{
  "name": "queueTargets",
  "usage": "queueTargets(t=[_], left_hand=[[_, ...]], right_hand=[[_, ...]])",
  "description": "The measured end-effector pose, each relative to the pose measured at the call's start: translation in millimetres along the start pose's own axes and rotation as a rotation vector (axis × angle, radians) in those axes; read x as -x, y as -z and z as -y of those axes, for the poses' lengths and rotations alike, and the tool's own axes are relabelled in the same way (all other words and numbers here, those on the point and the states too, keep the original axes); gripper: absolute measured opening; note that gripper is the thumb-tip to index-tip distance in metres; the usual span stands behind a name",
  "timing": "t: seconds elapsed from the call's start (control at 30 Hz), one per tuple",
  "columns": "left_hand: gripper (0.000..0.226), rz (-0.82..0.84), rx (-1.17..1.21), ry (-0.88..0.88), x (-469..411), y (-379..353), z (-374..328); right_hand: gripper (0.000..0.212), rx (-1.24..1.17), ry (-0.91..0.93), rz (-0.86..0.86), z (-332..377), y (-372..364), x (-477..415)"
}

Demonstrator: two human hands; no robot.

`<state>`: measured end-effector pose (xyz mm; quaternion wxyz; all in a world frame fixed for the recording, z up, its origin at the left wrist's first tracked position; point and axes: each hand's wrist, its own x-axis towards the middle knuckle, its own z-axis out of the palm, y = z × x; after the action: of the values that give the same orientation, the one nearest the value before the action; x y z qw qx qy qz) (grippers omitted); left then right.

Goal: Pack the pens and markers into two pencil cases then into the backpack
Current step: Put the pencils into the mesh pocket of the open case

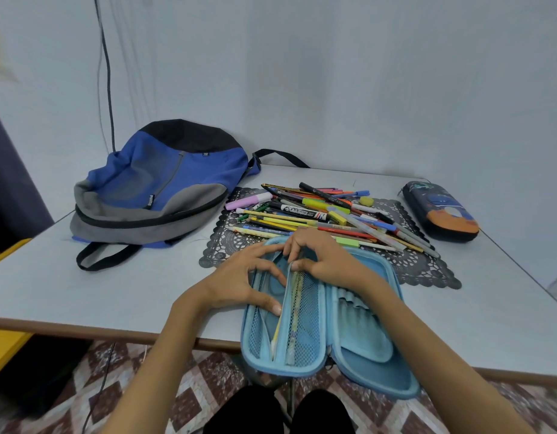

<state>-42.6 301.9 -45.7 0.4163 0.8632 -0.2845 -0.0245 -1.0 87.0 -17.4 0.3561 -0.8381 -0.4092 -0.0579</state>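
Observation:
A light blue pencil case (pixel 371 349) lies open at the table's front edge, partly overhanging it. Its mesh divider flap (pixel 302 324) stands up in the middle with a yellow pencil (pixel 278 327) and another pen tucked against it. My left hand (pixel 242 277) holds the flap's left side, thumb low on it. My right hand (pixel 321 255) pinches the flap's top edge. A heap of pens and markers (pixel 327 217) lies just behind on a dark lace mat (pixel 427 267). A second, dark pencil case (pixel 440 211) lies zipped at the far right. The blue and grey backpack (pixel 158 186) lies at the left.
The white table (pixel 114 292) stands against a pale wall, with a black cable (pixel 108 73) hanging down behind the backpack. A backpack strap (pixel 102 255) loops toward the front. My knees (pixel 277 411) and a patterned floor show below the table edge.

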Motion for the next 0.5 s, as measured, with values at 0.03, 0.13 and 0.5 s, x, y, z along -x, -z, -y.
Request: queueTargets(t=[0.03, 0.13, 0.5], left_hand=[[0.043, 0.001, 0.000, 0.000, 0.0, 0.3, -0.9], [0.049, 0.013, 0.060, -0.003, -0.5, 2.1, -1.8], [0.028, -0.202, 0.063, 0.029, 0.9, -0.4, 6.0]], right_hand=[[0.011, 0.001, -0.002, -0.001, -0.4, -0.2, 0.3], [0.010, 0.002, -0.020, 0.004, -2.0, 0.0, 1.3], [0.006, -0.030, -0.011, 0.034, -2.1, 1.0, 0.9]])
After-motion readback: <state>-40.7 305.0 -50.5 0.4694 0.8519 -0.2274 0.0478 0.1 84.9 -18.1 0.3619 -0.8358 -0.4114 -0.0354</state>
